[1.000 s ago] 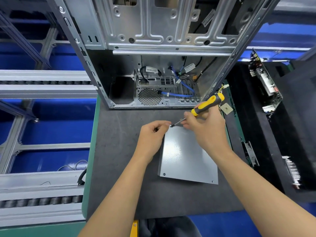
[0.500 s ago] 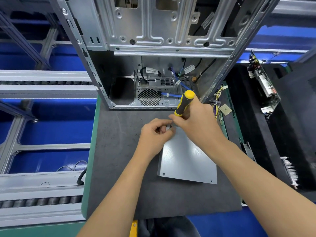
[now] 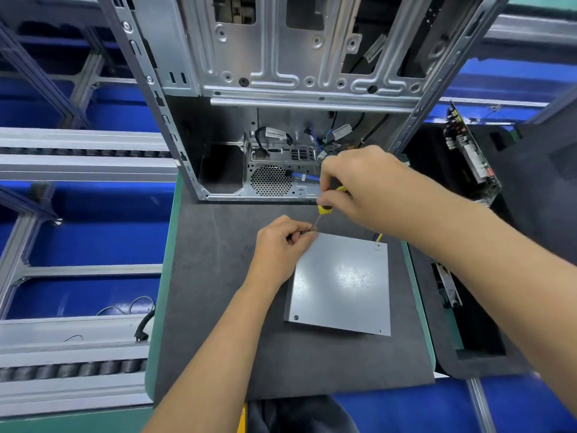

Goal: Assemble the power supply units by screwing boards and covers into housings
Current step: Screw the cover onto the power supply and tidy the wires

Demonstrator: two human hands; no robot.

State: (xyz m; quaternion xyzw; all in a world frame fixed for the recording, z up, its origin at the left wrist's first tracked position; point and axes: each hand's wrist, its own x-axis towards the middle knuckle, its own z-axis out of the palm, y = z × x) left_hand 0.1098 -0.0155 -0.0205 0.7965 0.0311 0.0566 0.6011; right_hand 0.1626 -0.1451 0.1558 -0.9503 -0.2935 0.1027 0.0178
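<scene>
The power supply cover (image 3: 342, 284), a plain grey plate, lies flat on the dark mat (image 3: 218, 292) of the table (image 3: 162, 276), near the middle, just in front of the open computer case (image 3: 281, 89). At its far left corner we have our left hand (image 3: 281, 245) pinched narrow around something too small to make out, probably a screw. Our right hand (image 3: 365, 189) is wrapped around the yellow-handled screwdriver (image 3: 321, 210), whose thin shaft slants down and left until its tip reaches the left fingertips (image 3: 307, 234).

From here, the main risk we see is the tip slipping. The shaft is tilted, not upright, so pressure could push it off the screw head and into our fingertips, or scratch the plate. A screw started at a slant could also cross-thread. If the pinch lets go too soon, the screw may roll off across the mat. The plate itself is held by nothing but that corner, so turning force could swing it out of line with whatever sits beneath. The yellow wires (image 3: 378, 237) peeking out at its far right corner could get pinched.
</scene>
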